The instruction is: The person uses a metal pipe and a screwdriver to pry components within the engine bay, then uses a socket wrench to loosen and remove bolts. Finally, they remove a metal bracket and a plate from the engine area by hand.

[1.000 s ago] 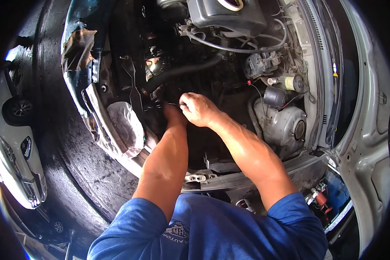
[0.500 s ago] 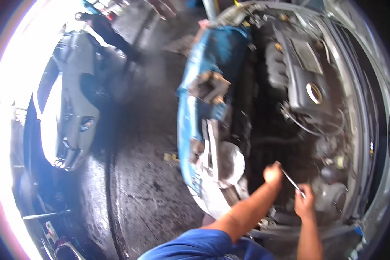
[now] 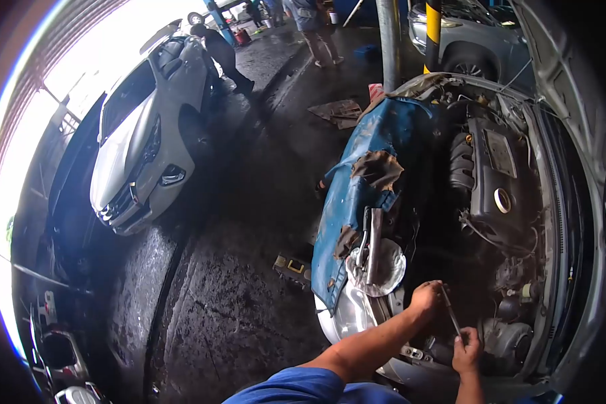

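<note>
My left hand [image 3: 427, 297] is closed around the upper end of a slim metal rod-like tool [image 3: 451, 312], whose exact kind I cannot make out. Lower and to the right, my right hand [image 3: 467, 350] closes on the other end, so the tool slants between both fists. Both hands are over the open engine bay, near its front corner. Below and beyond them lies a dark gap beside the engine [image 3: 498, 161] with its grey plastic cover. Left of my left hand, a round whitish tray [image 3: 396, 273] with long metal tools rests on the car's front.
A blue cover [image 3: 337, 222] with brown patches drapes the car's front. The raised hood [image 3: 572, 87] stands along the right. A silver car [image 3: 141, 141] is parked left, with a person [image 3: 222, 57] leaning beside it. A metal post [image 3: 389, 47] rises behind; a yellowish block [image 3: 291, 266] lies on the floor.
My view has shifted and sharpened, so the cars sit lower and more background shows. Both hands still hold the rod-like tool, which now stands steeper.
</note>
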`<state>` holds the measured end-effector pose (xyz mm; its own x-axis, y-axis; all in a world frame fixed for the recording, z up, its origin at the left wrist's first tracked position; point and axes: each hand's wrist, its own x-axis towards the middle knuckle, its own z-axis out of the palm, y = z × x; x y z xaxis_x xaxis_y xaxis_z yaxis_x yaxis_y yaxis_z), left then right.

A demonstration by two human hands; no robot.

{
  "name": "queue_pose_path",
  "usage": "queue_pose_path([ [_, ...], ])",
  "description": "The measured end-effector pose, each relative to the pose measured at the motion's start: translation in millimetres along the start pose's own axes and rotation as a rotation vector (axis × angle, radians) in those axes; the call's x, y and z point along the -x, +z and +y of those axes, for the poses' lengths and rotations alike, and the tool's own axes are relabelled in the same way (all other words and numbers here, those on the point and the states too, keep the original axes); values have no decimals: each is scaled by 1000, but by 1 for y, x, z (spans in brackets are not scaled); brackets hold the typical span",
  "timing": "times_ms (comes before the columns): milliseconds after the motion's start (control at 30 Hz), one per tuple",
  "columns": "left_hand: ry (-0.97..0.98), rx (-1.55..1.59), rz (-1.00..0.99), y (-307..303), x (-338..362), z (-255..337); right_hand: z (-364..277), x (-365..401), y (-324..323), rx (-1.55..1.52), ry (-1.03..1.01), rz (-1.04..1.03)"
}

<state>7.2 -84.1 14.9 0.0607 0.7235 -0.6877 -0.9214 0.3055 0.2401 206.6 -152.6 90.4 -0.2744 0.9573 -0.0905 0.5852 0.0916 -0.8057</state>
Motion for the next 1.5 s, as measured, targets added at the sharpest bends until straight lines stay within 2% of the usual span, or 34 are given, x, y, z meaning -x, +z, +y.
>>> queue_pose_path([
  [67,37,-20,13,-11,14,1,-8,1,-1,4,55,-79],
  [133,49,-20,24,-13,41,6,4,4,-1,49,-17,-182],
  [200,101,6,23,-24,57,3,7,9,1,-18,-57,-205],
  [267,144,11,-5,-40,67,1,9,14,1,2,-188,-193],
  [367,189,38,-3,-42,97,0,-1,20,-5,24,-244,-236],
  [467,240,27,89,-36,118,9,-16,26,-16,48,-238,-276],
  [533,277,58,7,-46,111,17,-16,30,-22,64,-207,-299],
  [600,313,-61,-100,-50,112,33,-13,39,-27,54,-208,-251],
  [633,346,-110,-53,-49,113,39,-17,44,-31,89,-190,-234],
  [700,386,-281,-28,-51,110,48,-7,52,-30,125,-245,-167],
  [733,383,-404,-61,-55,108,50,-9,56,-27,15,-92,-190],
  [767,502,-810,-37,-50,117,55,-17,64,-24,20,-98,-124],
  [800,859,-1485,-56,-80,78,52,-40,71,-27,42,1,-117],
  [833,351,-886,-125,-50,109,50,-56,78,-31,47,132,-162],
  [867,594,-1120,-323,-59,98,46,-49,84,-30,59,48,-130],
  [900,626,-1121,-222,-50,104,33,-24,88,-16,40,-55,-25],
  [933,516,-1158,-250,-50,96,31,-45,97,-26,72,-11,-36],
  [967,1100,-1817,-508,-68,71,32,-54,105,-28,79,49,-45],
  [1000,502,-1216,-420,-71,60,25,-46,110,-21,92,9,3],
  [1067,395,-1479,-576,-96,9,32,-56,129,-22,107,52,85],
  [1133,57,-1157,-311,-71,46,19,-47,141,-9,88,83,151],
  [1200,-25,-1149,-371,-67,43,10,-52,159,-1,75,123,191],
  [1267,-15,-1376,-411,-57,46,6,-37,166,19,15,162,281],
  [1333,71,-1482,-374,-54,46,-4,-50,188,25,14,246,363],
  [1400,174,-1596,-379,-56,29,-10,-57,201,39,-127,328,436],
  [1467,24,-1564,-549,-69,-28,-3,-56,219,49,-217,381,531],
  [1500,-406,-1129,-763,-66,-80,-2,-59,226,52,-277,428,572],
])
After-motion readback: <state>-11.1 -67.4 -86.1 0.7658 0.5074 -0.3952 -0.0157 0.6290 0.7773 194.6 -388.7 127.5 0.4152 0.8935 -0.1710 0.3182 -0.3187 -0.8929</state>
